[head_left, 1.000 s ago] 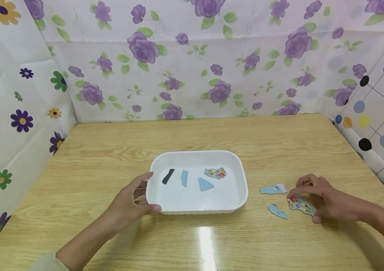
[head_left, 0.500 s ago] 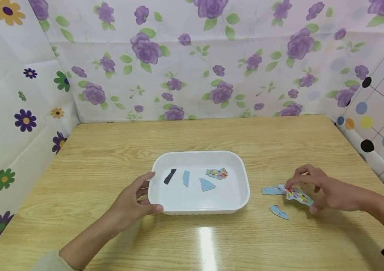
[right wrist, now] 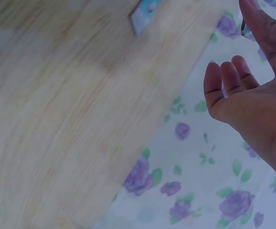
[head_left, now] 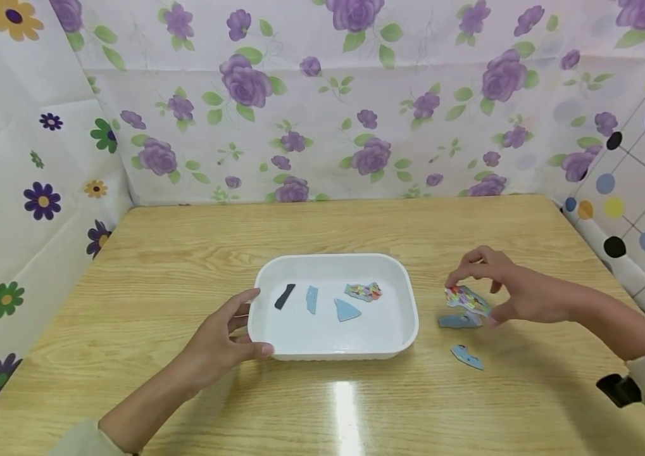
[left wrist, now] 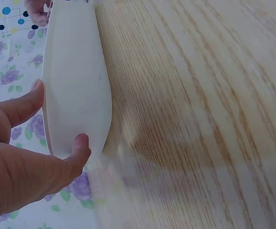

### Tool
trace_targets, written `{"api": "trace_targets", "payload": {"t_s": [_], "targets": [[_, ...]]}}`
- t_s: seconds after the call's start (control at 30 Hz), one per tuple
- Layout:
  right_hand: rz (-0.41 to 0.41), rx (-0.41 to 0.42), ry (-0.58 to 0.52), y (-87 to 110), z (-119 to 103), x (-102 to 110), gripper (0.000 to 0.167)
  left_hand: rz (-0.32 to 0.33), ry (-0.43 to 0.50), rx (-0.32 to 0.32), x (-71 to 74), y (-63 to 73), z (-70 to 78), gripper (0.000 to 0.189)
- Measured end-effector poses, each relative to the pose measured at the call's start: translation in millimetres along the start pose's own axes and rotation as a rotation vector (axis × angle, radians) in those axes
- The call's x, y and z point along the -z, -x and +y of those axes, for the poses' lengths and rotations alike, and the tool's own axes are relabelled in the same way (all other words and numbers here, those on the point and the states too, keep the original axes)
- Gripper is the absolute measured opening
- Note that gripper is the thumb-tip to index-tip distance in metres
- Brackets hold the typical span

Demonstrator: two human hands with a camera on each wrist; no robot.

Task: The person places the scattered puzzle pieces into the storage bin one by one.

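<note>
My left hand [head_left: 216,339] holds the left end of a white plastic tray [head_left: 299,334], thumb against its front wall and fingers at its side. The left wrist view shows this grip against the tray wall [left wrist: 76,71]. Between thumb and fingers, my right hand [head_left: 518,285] pinches a multicoloured, jagged flat piece [head_left: 467,299], perhaps cardboard, raised off the table right of the tray. Just below it lies a light-blue piece [head_left: 454,321], partly overlapped in view. Closer to the front is a smaller curved blue piece [head_left: 466,357]. In the right wrist view the pinched piece is mostly hidden.
Inside the tray lie a black strip [head_left: 285,296], a light-blue strip [head_left: 312,299], a blue triangular piece [head_left: 347,310] and another multicoloured piece [head_left: 363,291]. Flowered sheets [head_left: 322,114] hang behind the wooden table [head_left: 197,247] and along its sides.
My right hand has lifted the multicoloured piece and carried it left and away from me, over the light-blue piece. My left hand and the tray stay put.
</note>
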State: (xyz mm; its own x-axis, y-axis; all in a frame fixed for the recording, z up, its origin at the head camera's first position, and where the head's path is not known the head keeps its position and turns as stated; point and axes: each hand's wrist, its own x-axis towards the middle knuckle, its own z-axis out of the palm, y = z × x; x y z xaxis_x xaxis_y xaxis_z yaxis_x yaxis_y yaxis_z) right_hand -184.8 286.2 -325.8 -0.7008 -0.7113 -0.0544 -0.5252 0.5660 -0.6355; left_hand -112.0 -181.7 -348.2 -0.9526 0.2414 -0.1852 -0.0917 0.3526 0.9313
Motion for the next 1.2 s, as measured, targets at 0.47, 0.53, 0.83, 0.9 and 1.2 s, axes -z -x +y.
{"api": "trace_targets", "payload": {"t_s": [0.47, 0.53, 0.83, 0.9, 1.2], "targets": [[-0.061, 0.017, -0.007, -50.4, -38, 7, 0.063, -0.001, 0.010, 0.001, -0.6, 0.1, -2.1, 0.096], [-0.081, 0.015, -0.022, -57.9, -43, 6, 0.063, 0.002, 0.004, 0.003, -0.7, 0.1, -2.0, 0.096], [-0.134, 0.021, -0.054, -83.8, -61, -3, 0.063, -0.001, 0.019, 0.001, -0.5, -0.7, -2.6, 0.095], [-0.140, 0.024, -0.060, -87.0, -62, -5, 0.063, -0.003, 0.020, 0.001, -0.7, -0.5, -3.4, 0.095], [-0.190, 0.013, -0.046, -101.4, -67, -11, 0.064, 0.004, 0.014, 0.007, 0.5, -0.9, -1.8, 0.095]]}}
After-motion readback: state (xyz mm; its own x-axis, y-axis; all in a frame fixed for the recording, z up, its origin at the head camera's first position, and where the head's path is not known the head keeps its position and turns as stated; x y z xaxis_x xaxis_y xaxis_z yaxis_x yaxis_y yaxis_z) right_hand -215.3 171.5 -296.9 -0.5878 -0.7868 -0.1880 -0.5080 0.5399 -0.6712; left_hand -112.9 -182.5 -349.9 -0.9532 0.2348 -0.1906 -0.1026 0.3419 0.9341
